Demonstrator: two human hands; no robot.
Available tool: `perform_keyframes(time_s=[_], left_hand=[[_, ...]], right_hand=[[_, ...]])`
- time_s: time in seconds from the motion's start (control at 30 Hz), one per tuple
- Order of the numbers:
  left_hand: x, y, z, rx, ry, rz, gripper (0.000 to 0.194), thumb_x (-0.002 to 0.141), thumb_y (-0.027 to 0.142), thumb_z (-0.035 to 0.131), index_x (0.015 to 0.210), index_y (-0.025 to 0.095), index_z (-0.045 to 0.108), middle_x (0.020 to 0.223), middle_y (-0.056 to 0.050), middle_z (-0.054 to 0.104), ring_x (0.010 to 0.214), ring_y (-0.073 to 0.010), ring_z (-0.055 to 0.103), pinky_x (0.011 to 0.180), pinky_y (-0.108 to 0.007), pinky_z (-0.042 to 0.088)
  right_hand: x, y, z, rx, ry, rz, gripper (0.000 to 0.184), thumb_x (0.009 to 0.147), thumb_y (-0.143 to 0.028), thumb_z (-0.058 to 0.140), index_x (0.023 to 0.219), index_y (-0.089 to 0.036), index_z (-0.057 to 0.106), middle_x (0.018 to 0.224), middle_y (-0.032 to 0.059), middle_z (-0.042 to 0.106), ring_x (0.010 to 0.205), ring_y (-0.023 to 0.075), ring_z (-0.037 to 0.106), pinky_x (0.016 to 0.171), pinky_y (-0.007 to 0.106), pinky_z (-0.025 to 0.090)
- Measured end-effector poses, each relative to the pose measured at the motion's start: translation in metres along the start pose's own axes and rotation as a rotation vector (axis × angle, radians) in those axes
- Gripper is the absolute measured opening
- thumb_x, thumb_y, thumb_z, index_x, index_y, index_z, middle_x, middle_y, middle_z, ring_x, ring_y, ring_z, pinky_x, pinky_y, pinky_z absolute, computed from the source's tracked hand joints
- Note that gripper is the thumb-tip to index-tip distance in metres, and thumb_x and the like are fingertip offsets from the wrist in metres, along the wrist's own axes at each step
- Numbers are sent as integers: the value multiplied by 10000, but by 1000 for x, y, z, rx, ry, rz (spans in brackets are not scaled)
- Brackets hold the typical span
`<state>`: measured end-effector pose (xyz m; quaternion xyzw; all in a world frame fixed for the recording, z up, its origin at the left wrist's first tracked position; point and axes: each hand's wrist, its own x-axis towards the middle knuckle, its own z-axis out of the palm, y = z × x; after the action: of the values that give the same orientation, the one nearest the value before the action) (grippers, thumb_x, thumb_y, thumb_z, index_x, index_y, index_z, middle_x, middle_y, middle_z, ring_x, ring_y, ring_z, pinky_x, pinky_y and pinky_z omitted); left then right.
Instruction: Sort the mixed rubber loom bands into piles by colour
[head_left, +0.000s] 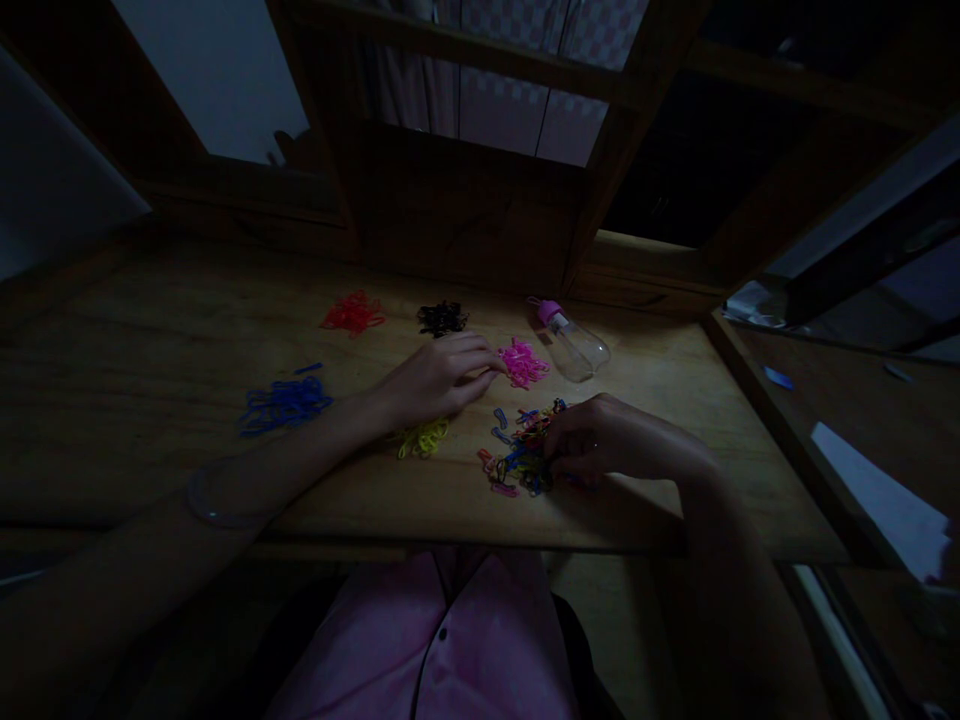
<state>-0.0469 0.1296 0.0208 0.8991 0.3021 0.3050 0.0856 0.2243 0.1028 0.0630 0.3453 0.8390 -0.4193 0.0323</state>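
My left hand (439, 378) reaches across the wooden desk (150, 340), fingertips pressed together at the edge of a pink pile of small rubber bands (523, 362). My right hand (607, 438) is curled with its fingertips in a mixed-colour pile of bands (521, 455). Sorted piles lie around: yellow (424, 438) under my left wrist, blue (283, 405) to the left, red (352, 313) and black (442, 318) further back.
A small clear bottle with a pink cap (571, 342) lies on its side behind the pink pile. A clear round lid or dish (221, 495) sits at the desk's front edge under my left forearm. Dark wooden shelving rises behind the desk.
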Motion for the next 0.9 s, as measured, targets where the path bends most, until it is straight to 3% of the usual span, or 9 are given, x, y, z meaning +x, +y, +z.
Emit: perform_keyframes(time_s=[0.47,0.7,0.9], left_hand=[[0,0,1,-1,0,-4,232,943,185,497,1091,165,674,1018,-82,665,990,-199,604,892,-338,473],[0,0,2,-8,14,-5,225,943,184,497,1077,176,678,1000,-76,669,977,-197,608,895,-345,474],[0,-2,4,-33,46,2,209,943,188,505,1061,170,676,1006,-72,688,981,-191,616,883,-336,480]], right_hand=[[-3,-1,-5,186,28,-10,133,848,-231,643,967,-177,664,731,4,716,583,136,681,540,206,519],[-6,12,-14,403,157,-33,255,796,-378,741,904,-159,669,725,33,724,627,155,705,588,232,560],[-2,28,-22,500,345,-41,304,718,-369,815,867,-138,686,778,66,733,692,165,714,642,246,585]])
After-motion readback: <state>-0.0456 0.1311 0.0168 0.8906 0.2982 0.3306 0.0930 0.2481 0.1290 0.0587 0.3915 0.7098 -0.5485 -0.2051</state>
